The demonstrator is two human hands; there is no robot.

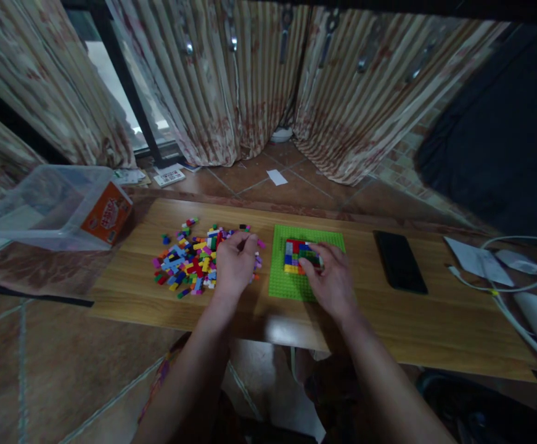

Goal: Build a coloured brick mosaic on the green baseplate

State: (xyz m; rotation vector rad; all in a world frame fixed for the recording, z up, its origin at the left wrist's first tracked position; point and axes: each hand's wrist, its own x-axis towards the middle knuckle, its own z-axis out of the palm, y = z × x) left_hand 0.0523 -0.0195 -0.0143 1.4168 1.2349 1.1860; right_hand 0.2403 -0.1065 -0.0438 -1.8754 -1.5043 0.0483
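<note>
While loose bricks (187, 262) at left are overhung by the nearly pinched left hand (233, 264), the right side of the brick build (292, 256) on the baseplate (277, 283) is covered by the half-open right hand (335, 279), both grips hidden; light, stiff bricks are probably best side-gripped.

Left hand (237, 264) hovers by loose bricks (197, 266); right fingers (309, 267) touch assembled bricks (292, 259).
</note>
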